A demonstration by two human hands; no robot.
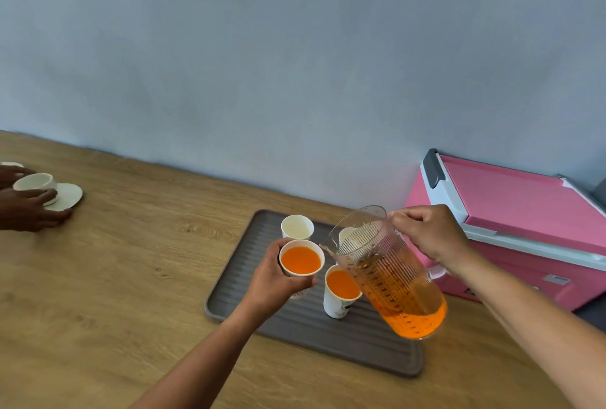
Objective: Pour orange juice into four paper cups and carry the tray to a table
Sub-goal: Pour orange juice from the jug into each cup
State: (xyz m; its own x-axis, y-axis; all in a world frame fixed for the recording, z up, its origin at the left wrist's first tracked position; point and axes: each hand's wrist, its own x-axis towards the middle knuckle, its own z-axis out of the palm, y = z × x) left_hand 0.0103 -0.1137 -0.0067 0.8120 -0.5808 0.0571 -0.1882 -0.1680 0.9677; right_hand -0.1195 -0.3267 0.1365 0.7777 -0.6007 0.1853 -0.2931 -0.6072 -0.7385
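Left hand (272, 280) is wrapped round a full cup (301, 259), held just over the tray (295, 336). Right hand (429, 231) grips the tilted jug (393, 277) by its handle, spout near that cup. A second cup (341, 294), also full, and an empty cup (296, 226) sit on the tray.

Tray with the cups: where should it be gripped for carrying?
Grip the tray by its raised rim at the left and right ends, one hand from each side. An open cup of juice stands on it, so it probably needs a level, two-handed hold.
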